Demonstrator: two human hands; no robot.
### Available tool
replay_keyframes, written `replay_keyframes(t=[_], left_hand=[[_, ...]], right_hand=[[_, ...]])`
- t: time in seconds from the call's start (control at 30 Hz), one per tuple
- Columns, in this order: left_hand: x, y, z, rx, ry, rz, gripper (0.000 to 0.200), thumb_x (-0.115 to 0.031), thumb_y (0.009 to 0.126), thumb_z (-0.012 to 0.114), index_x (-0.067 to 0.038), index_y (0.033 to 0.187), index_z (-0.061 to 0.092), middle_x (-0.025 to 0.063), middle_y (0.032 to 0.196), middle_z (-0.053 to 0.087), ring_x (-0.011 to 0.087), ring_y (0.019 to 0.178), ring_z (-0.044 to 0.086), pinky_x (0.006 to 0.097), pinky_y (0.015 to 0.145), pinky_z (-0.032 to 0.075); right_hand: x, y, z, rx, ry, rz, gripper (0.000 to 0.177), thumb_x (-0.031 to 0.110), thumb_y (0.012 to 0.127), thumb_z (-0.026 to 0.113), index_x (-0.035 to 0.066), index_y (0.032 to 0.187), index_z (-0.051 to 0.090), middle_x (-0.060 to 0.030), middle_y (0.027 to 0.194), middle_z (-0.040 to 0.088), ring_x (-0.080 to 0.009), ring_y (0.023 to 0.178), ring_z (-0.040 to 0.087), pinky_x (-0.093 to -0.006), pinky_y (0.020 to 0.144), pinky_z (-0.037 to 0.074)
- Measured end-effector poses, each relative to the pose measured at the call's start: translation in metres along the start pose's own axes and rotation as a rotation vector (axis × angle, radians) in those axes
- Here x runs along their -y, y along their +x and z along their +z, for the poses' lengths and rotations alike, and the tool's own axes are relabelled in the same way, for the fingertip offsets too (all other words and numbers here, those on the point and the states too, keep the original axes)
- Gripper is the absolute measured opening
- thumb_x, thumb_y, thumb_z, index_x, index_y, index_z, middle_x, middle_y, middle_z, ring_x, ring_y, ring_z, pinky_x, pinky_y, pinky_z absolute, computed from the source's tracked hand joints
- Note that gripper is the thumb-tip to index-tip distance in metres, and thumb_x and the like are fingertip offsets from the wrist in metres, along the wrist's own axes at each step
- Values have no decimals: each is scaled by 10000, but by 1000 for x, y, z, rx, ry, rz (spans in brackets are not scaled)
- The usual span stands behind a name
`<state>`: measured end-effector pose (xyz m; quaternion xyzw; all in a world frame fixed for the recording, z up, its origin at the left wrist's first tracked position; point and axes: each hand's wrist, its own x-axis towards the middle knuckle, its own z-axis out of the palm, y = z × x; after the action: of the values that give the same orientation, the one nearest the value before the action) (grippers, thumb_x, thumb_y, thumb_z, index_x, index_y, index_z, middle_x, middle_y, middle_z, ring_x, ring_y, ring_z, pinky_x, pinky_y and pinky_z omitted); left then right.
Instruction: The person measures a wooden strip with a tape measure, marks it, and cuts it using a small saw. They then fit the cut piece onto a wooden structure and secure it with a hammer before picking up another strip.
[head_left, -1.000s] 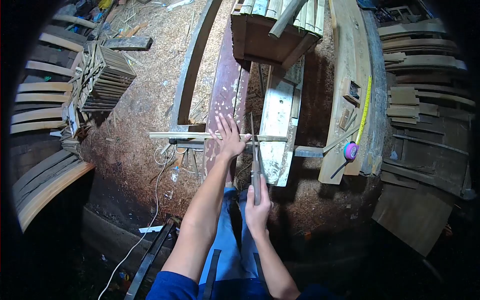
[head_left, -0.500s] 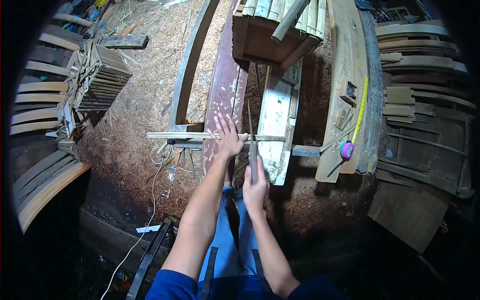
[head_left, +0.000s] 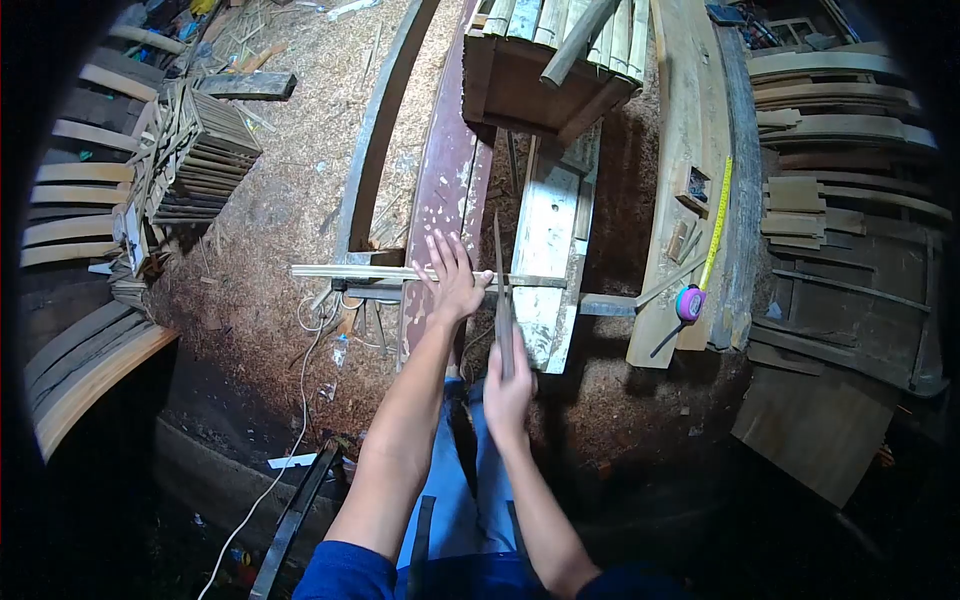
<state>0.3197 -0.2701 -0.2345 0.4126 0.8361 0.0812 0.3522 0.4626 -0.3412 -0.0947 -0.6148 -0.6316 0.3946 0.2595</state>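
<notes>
My left hand (head_left: pixel 452 280) presses flat on a thin pale wooden strip (head_left: pixel 355 271) that lies crosswise over a dark red plank (head_left: pixel 440 190) and a whitish plank (head_left: pixel 545 240). Fingers are spread on top of the strip. My right hand (head_left: pixel 507 390) grips the handle of a hand saw (head_left: pixel 499 290). Its narrow blade points away from me and crosses the strip just right of my left hand.
A purple tape measure (head_left: pixel 690 301) with yellow tape extended lies on a board at right. A wooden slatted box (head_left: pixel 545 60) stands ahead. A bundle of slats (head_left: pixel 195 150) sits at left on sawdust. Curved wooden pieces (head_left: pixel 80 190) lie at both sides. A white cable (head_left: pixel 300 400) runs over the ground.
The right hand has pushed the saw forward across the strip, its blade reaching farther ahead. The left hand stays pressed on the strip.
</notes>
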Motion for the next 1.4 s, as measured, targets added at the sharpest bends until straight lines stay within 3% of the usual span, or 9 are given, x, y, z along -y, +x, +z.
replay_keyframes(t=[0.33, 0.37, 0.6, 0.73, 0.8, 0.87, 1.07, 1.13, 1.4], left_hand=[[-3, -2, -4, 1, 21, -7, 1094, -618, 971, 539, 11, 1644, -51, 253, 1709, -194, 382, 1569, -263, 733, 1140, -196], [-4, -3, -6, 18, 30, -16, 1091, -620, 974, 535, 6, 1645, -55, 242, 1711, -201, 376, 1570, -262, 731, 1142, -196], [-4, 2, -2, 10, -18, 8, 1048, -587, 990, 528, -25, 1654, -57, 227, 1711, -217, 369, 1570, -266, 741, 1134, -194], [-12, 22, 1, -32, -82, -179, 922, -511, 1017, 497, -29, 1664, 51, 218, 1719, -203, 394, 1575, -241, 795, 1100, -176], [-8, 15, 1, -135, -58, -29, 914, -515, 1016, 493, -32, 1665, 68, 224, 1727, -159, 393, 1579, -230, 799, 1097, -174], [-4, 6, 2, -157, -59, -3, 914, -540, 1018, 481, -39, 1667, 77, 226, 1730, -136, 392, 1584, -215, 776, 1124, -165], [9, 2, -6, -153, 55, 18, 1065, -684, 984, 484, 2, 1653, 19, 253, 1726, -97, 387, 1593, -182, 704, 1185, -123], [16, 5, 1, -184, 53, 25, 1111, -707, 965, 503, 20, 1646, 13, 277, 1718, -94, 389, 1591, -186, 708, 1182, -116], [8, 13, -7, -72, 1, -61, 1132, -712, 957, 511, -49, 1656, -83, 258, 1713, -169, 384, 1576, -245, 724, 1160, -145]], right_hand=[[-28, 19, 20, -75, -8, -163, 521, 241, 1057, 592, -39, 1486, 498, -263, 1211, 722, -355, 1023, 756, -392, 892, 573], [-10, 30, 22, 49, 89, 86, 506, 197, 1060, 600, -84, 1470, 504, -257, 1441, 604, -317, 1316, 612, -404, 1095, 463], [0, -20, -16, 153, 145, 293, 499, 200, 1062, 592, -22, 1500, 502, -260, 1447, 600, -281, 1311, 620, -396, 1085, 472], [-15, 8, 14, -36, -37, -141, 522, 248, 1040, 621, 70, 1517, 502, -331, 1170, 691, -408, 980, 750, -438, 851, 575], [-16, 2, -3, 48, 61, 75, 523, 275, 1045, 618, 73, 1515, 506, -330, 945, 700, -404, 792, 739, -456, 766, 560], [11, 4, -26, 181, 99, 307, 489, 176, 1061, 598, -52, 1483, 502, -291, 1375, 637, -271, 1243, 658, -367, 1033, 500], [2, -5, -38, 216, 68, 278, 507, 218, 1070, 575, -39, 1498, 490, -303, 1387, 623, -305, 1251, 657, -396, 1052, 493], [-7, -6, -32, 92, -7, 17, 513, 264, 1059, 600, 31, 1507, 508, -264, 718, 611, -253, 549, 587, -399, 590, 503], [-14, 11, -20, 84, -44, -51, 507, 237, 1056, 599, -15, 1488, 515, -280, 1088, 732, -329, 945, 764, -398, 819, 574]])
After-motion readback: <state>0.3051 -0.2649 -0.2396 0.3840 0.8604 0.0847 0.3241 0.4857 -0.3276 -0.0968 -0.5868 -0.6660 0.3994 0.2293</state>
